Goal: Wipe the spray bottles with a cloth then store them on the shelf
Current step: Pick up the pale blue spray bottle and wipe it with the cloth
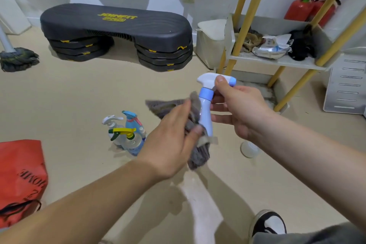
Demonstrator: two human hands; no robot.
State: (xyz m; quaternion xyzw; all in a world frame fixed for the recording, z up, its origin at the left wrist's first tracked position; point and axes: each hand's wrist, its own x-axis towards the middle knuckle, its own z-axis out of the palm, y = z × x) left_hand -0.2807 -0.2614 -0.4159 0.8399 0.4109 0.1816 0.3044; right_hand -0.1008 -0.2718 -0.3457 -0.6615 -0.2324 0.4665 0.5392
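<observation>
My right hand grips a white spray bottle with a light-blue collar by its neck and trigger head, holding it upright in mid-air. My left hand holds a grey cloth wrapped against the bottle's lower body. On the floor to the left stands a cluster of several other spray bottles, with white, blue and yellow trigger heads. The shelf, with yellow posts and white boards, stands at the back right.
A black step platform sits at the back. A mop head lies far left, a red bag at the near left. Red fire extinguishers stand behind the shelf, beside a white bin. A white round object lies on the floor.
</observation>
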